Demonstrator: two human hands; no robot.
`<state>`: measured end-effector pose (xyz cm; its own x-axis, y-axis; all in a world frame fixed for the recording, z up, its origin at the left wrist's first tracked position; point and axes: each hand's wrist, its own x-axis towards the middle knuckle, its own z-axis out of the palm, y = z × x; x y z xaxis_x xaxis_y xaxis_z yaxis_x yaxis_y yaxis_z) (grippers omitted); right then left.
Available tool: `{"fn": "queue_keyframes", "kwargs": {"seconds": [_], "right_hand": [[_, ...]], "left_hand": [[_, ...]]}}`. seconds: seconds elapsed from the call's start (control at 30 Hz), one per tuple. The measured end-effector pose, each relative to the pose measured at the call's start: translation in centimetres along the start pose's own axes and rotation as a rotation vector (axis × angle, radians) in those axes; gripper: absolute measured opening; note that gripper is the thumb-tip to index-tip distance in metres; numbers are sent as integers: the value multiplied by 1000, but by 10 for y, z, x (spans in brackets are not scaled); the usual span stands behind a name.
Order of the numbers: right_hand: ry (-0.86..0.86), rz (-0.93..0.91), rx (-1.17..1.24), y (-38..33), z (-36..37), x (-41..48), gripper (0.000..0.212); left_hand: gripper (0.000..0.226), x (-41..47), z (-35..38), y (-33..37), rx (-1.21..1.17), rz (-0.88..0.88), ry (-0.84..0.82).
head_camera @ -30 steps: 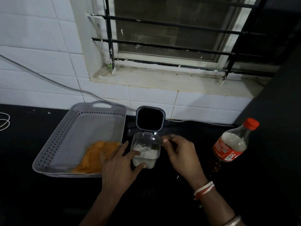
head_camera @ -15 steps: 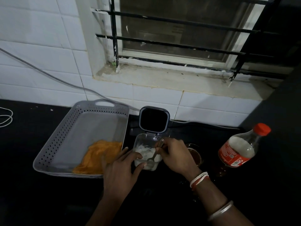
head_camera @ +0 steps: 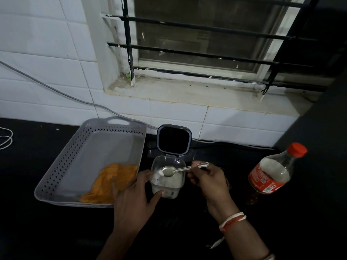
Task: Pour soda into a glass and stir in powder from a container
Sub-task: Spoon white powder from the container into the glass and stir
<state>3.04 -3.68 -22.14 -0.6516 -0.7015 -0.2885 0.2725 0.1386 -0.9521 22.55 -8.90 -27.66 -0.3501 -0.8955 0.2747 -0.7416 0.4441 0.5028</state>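
container (head_camera: 167, 180): open, white powder | left hand (head_camera: 135, 196) grips it | right hand (head_camera: 208, 180) pinches spoon (head_camera: 180, 169); bottle (head_camera: 272, 175): capped

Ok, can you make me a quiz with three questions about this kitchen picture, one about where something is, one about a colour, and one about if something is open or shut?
1. Where is the orange cloth?
A. In the grey perforated tray
B. On the window sill
C. Under the soda bottle

2. What colour is the cap on the soda bottle?
A. Blue
B. Red
C. White

3. How is the lid of the clear powder container?
A. Snapped shut
B. Lying on the counter
C. Flipped up and open

Answers: 1 A, the cloth lies in the tray's near corner. 2 B, the cap is plainly red. 3 C, the dark lid stands upright behind the container, which the left hand steadies while the right hand holds a spoon over it.
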Motion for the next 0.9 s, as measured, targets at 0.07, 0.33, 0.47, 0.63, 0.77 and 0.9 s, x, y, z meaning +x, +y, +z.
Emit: {"fn": "queue_keyframes", "kwargs": {"seconds": [0.07, 0.33, 0.47, 0.63, 0.77, 0.9], "right_hand": [[29, 57, 113, -6, -10, -4, 6], [104, 28, 198, -13, -53, -19, 18], [123, 41, 271, -14, -62, -24, 19], [260, -110, 313, -19, -83, -31, 16], [405, -301, -87, -10, -111, -30, 13], [336, -529, -623, -3, -119, -30, 12]], "left_hand": [[61, -1, 0, 1, 5, 5, -2], [60, -3, 0, 2, -12, 24, 24], [61, -5, 2, 1, -2, 13, 11], [55, -15, 2, 11, -5, 71, 91], [40, -29, 6, 36, -94, 274, 210], [43, -29, 19, 61, -118, 366, 73]]}}
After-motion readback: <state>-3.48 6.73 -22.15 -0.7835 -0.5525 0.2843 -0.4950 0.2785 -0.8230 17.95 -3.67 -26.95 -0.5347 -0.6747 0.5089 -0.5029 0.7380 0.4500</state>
